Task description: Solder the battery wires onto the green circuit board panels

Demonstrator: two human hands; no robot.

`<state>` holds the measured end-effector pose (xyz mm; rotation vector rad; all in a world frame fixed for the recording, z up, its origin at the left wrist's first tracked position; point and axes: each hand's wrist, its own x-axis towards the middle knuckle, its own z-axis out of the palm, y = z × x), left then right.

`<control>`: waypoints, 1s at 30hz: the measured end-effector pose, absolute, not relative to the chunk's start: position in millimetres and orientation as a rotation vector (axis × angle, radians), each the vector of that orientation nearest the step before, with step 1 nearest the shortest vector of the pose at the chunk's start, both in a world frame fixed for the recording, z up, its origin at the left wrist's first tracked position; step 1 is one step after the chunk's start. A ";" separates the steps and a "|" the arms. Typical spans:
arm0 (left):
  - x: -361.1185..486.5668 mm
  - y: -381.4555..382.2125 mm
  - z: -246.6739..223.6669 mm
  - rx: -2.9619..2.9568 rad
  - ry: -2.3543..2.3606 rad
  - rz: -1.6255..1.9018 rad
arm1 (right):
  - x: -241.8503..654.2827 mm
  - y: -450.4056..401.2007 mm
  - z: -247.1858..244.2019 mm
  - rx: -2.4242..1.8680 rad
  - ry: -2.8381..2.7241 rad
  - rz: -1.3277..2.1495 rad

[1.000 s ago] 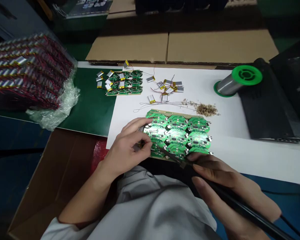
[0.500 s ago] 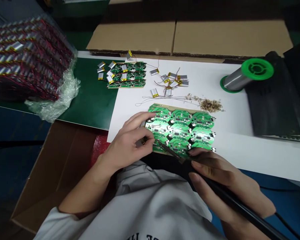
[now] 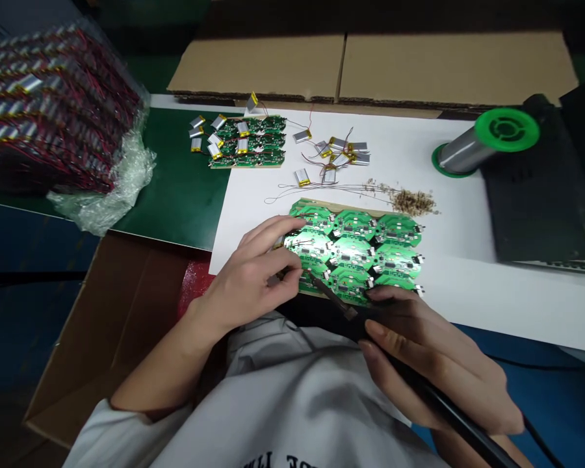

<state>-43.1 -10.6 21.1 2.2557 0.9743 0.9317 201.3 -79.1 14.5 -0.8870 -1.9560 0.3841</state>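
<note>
At far left sits a plastic-wrapped stack of wired lithium pouch cells (image 3: 53, 110). The left hand (image 3: 246, 276) curls at the left edge of a panel of green circuit boards (image 3: 355, 250); whether its fingers (image 3: 285, 260) pinch anything, perhaps solder wire, is too hidden to tell. The right hand (image 3: 433, 364) clenches a soldering iron (image 3: 468, 430), its long axis running from near right to far left, the tip (image 3: 319, 284) just beside those fingers, over the panel's near edge. A solder spool (image 3: 487, 140) stands at far right.

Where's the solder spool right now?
Head view, upper right: the solder spool lies at the right end of the white sheet, beside the black mat.
</note>
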 end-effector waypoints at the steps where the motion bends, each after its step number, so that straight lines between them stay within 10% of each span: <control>1: -43.1 -10.6 21.3 2.257 0.975 0.931 | 201.6 -79.4 13.6 -0.901 -1.948 0.396; 30: -27.6 -18.1 39.7 2.342 1.155 0.735 | 201.2 -77.1 9.9 -0.988 -1.857 0.292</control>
